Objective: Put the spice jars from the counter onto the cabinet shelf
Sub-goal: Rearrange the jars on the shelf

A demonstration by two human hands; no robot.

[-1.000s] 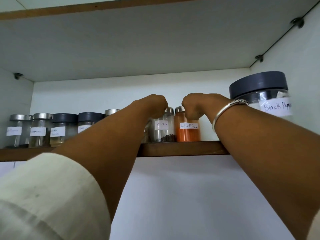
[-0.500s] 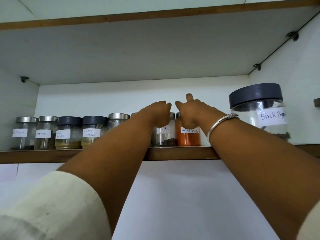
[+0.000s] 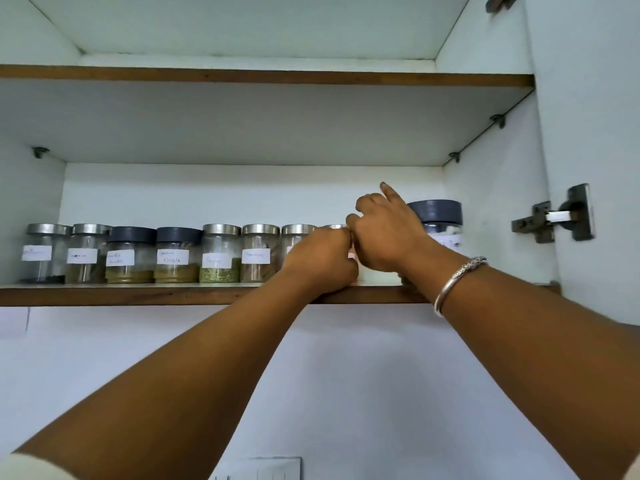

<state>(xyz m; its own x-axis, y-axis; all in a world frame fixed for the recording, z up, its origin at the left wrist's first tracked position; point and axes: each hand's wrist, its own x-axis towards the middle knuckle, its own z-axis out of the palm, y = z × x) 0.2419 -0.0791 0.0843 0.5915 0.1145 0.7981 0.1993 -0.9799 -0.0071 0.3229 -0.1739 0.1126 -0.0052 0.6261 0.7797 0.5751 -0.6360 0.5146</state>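
I view the open cabinet (image 3: 491, 81) from below. Its upper shelf (image 3: 242, 79) crosses at 12 o'clock. The cabinet shelf (image 3: 138, 295) runs from 9 o'clock to 3 o'clock.

Both forearms rise from 6 o'clock and block the right-of-centre part of that shelf. A door hinge (image 3: 554, 218) sits on the side wall at 3 o'clock. A wall plate (image 3: 258, 469) shows at 6 o'clock.

A large jar (image 3: 435, 212) with a dark lid stands at 2 o'clock, partly behind the right wrist; its contents are hidden. The spice jars (image 3: 177, 254) stand upright in a close row from 9 o'clock towards centre. Five have silver lids and two have dark lids, and each carries a white label. Their fill is low, brown or yellowish in most. The fennel jar (image 3: 220, 258) holds green seed.

The left hand (image 3: 320, 263) is at centre with its back to me and its fingers curled. One more silver lid (image 3: 334, 226) shows above its knuckles. I cannot tell whether it grips that jar.

The right hand (image 3: 386, 242) touches the left hand. Its index finger (image 3: 387, 189) points upward and the other fingers are curled. I cannot tell what it holds. A silver bracelet (image 3: 457, 280) circles the right wrist.
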